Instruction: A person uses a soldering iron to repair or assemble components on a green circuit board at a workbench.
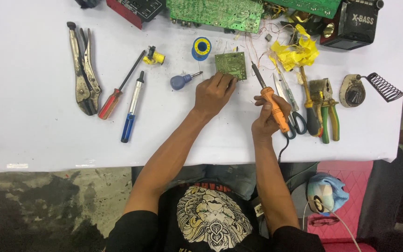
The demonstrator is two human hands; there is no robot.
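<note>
White sheeting (pixel 33 135) covered the bench, where the left hand (pixel 213 93) pressed flat on the small green circuit board (pixel 231 64) at its one o'clock to steady it, while the right hand (pixel 267 116) gripped the orange soldering iron (pixel 271 102), tip angled toward the board's right edge.

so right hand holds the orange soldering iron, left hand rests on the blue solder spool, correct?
Not quite. The head view shows the left hand on the small green circuit board, not the solder spool. The right hand does hold the orange soldering iron.
</note>
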